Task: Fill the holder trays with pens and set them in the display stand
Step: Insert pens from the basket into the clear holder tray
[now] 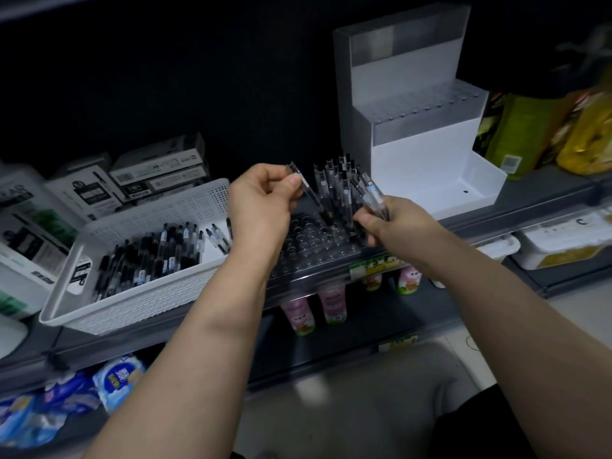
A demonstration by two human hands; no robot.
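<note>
Head view: pinching one clear plastic pen (pixel 303 184) in the left hand (pixel 261 207), clutching a small bundle (pixel 371 193) in the right hand (pixel 392 225), both over the dark, glossy tray (pixel 306 251) at the shelf's (pixel 520 197) front edge. Filled only at its far right corner; round sockets elsewhere bare. Plenty left in the perforated white basket (pixel 132 308). Awaiting behind: stepped white stand (pixel 424 150), showing no pens.

One wide-angle head camera looks forward and down at a shelf (pixel 546 193) from close above. The left hand (pixel 261 200) and right hand (pixel 394 223) sit mid-frame, forearms crossing the bottom edge.
</note>
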